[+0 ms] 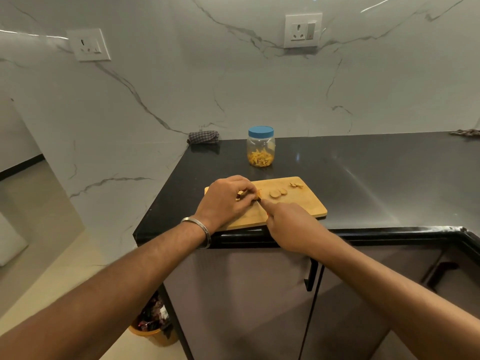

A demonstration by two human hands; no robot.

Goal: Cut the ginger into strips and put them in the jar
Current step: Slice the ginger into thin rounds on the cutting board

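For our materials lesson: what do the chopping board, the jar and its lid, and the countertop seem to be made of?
Chopping board: looks like wood or bamboo, matte tan with faint grain.
Jar: seemingly clear plastic, though glass is possible; the ginger strips show through its wall.
Lid: probably plastic, opaque blue, smooth.
Countertop: seems polished black stone, glossy, with bright reflections.

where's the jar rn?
In the head view the jar, blue lid on and strips inside, stands on the black counter just beyond the far edge of the cutting board, near the marble wall and right of the folded checked cloth.
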